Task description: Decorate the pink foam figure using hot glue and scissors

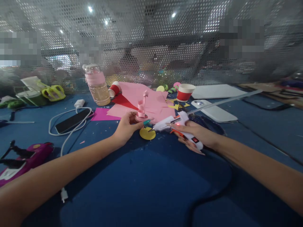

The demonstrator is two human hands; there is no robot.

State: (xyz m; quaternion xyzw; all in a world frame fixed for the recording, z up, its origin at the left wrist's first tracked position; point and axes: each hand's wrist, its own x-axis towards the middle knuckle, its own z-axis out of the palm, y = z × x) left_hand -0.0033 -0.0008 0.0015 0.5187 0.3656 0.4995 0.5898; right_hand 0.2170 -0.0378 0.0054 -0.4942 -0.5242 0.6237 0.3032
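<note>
My left hand pinches the base of a small pink paper figure that stands upright on the blue table. My right hand grips a white hot glue gun, its nozzle pointing left toward the base of the pink figure. A long clear glue stick sticks out behind the gun. A yellow paper disc lies on the table just below the nozzle. Pink and red paper sheets lie behind the figure.
A pink-capped bottle, a red-and-white paper cup, a phone with a white charger cable, a white power bank, green scissors and a purple glue gun lie around. A perforated screen closes the far side.
</note>
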